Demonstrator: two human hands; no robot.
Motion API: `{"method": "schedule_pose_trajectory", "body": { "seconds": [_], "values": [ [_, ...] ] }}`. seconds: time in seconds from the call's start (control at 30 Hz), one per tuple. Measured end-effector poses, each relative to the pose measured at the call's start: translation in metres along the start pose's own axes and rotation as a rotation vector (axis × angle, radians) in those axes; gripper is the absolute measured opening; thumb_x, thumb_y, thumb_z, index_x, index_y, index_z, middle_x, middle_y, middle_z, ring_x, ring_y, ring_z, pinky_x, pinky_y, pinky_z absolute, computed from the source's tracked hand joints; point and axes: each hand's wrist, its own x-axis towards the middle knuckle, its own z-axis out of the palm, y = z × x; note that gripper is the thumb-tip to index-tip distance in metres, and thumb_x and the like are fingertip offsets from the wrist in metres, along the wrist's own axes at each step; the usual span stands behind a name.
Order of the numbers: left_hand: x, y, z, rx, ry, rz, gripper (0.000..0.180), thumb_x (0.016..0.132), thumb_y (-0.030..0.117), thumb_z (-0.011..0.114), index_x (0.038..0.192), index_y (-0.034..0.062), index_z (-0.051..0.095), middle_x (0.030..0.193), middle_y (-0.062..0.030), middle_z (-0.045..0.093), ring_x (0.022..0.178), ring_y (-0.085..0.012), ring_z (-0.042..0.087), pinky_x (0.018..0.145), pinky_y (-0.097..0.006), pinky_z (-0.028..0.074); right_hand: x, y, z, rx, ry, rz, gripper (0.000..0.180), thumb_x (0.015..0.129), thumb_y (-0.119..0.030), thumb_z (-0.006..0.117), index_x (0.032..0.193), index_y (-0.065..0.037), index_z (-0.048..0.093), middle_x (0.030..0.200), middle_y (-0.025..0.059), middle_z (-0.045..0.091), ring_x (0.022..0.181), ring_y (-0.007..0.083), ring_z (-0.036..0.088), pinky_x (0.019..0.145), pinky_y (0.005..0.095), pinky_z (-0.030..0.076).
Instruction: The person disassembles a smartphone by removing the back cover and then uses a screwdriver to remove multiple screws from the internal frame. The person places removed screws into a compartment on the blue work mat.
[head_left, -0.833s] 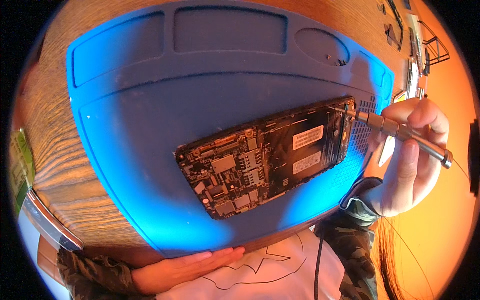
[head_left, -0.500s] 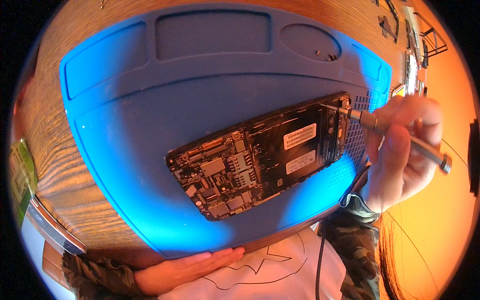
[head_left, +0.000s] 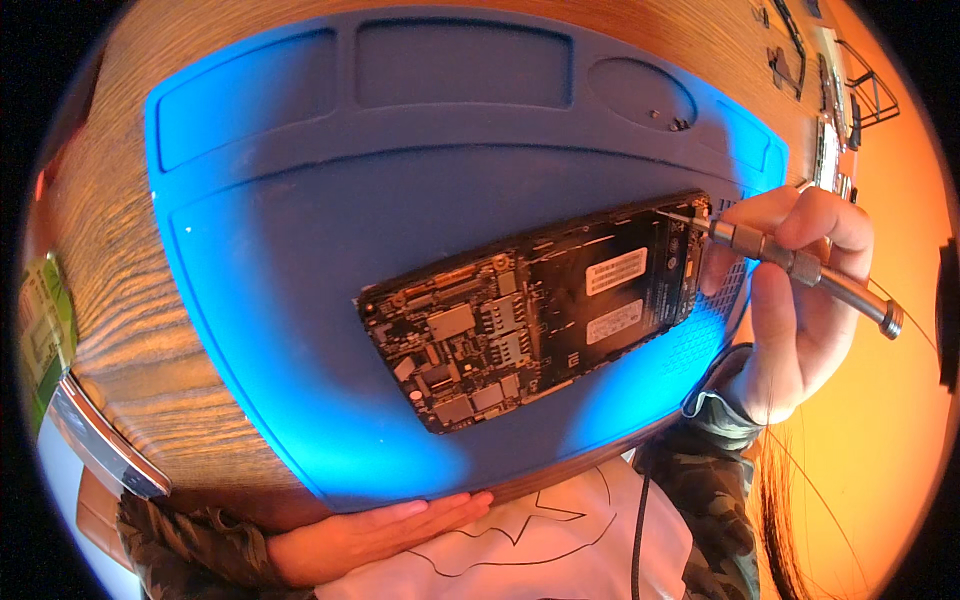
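An opened smartphone (head_left: 560,310) lies at a slant on a blue work mat (head_left: 290,260), its circuit board bared at the left and two white labels on its dark middle. My right hand (head_left: 790,280) is closed round a metal screwdriver (head_left: 780,258). The screwdriver's thin tip points left over the phone's upper right end; whether it touches cannot be made out. My left hand (head_left: 390,535) lies flat with outstretched fingers at the table's near edge, against my white shirt, holding nothing.
Several tiny screws (head_left: 675,122) sit in the mat's oval tray at the far right. Dark small parts (head_left: 785,70) lie on the wooden table (head_left: 130,300) beyond. At the left are a green packet (head_left: 48,320) and a flat dark device (head_left: 105,440) near the table's edge.
The mat and phone appear shifted slightly right in view. My right hand and the screwdriver have altered their angle a little, the tip staying over the phone's right end. My left hand has barely moved.
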Motion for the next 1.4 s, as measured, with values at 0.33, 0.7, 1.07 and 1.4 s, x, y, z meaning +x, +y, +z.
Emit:
{"method": "schedule_pose_trajectory", "body": {
  "seconds": [0.33, 0.7, 1.07, 1.4],
  "values": [
    [0.001, -0.004, 0.001, -0.013, 0.012, 0.030, 0.061, 0.093, 0.022, 0.032, 0.149, 0.0142, 0.010, 0.154, 0.0026, 0.009, 0.140, -0.0140, 0.015, 0.114, -0.034, 0.011, -0.002, -0.006, -0.010, -0.040, -0.018, 0.008, 0.016, 0.088, -0.007, 0.054, 0.099, 0.000, 0.045, 0.077, 0.0078, 0.051, 0.053, 0.0078, 0.042, 0.050, 0.0186, 0.030],
    [0.003, -0.010, 0.004, -0.001, 0.050, 0.055, 0.061, 0.092, 0.022, 0.033, 0.149, 0.0150, 0.010, 0.154, 0.0030, 0.010, 0.140, -0.0142, 0.015, 0.114, -0.034, 0.011, 0.000, -0.002, -0.010, 0.019, 0.016, -0.059, 0.024, 0.087, -0.007, 0.054, 0.108, 0.001, 0.044, 0.079, 0.0099, 0.053, 0.063, 0.0088, 0.046, 0.056, 0.0184, 0.036],
    [0.002, -0.008, 0.001, -0.134, 0.016, 0.024, 0.062, 0.092, 0.021, 0.032, 0.149, 0.0161, 0.009, 0.154, 0.0040, 0.009, 0.141, -0.0138, 0.014, 0.114, -0.034, 0.010, 0.004, -0.008, -0.011, -0.007, -0.044, -0.038, 0.023, 0.088, -0.011, 0.055, 0.103, 0.001, 0.043, 0.082, 0.0101, 0.053, 0.061, 0.0077, 0.043, 0.055, 0.0184, 0.033],
    [0.000, -0.005, 0.003, 0.016, 0.018, 0.025, 0.060, 0.093, 0.021, 0.031, 0.149, 0.0140, 0.008, 0.155, 0.0030, 0.008, 0.140, -0.0130, 0.014, 0.114, -0.034, 0.011, 0.003, -0.006, -0.008, -0.030, -0.050, -0.024, 0.019, 0.087, -0.007, 0.053, 0.102, -0.001, 0.041, 0.077, 0.0096, 0.052, 0.058, 0.0100, 0.044, 0.053, 0.0197, 0.033]
  ]
}}
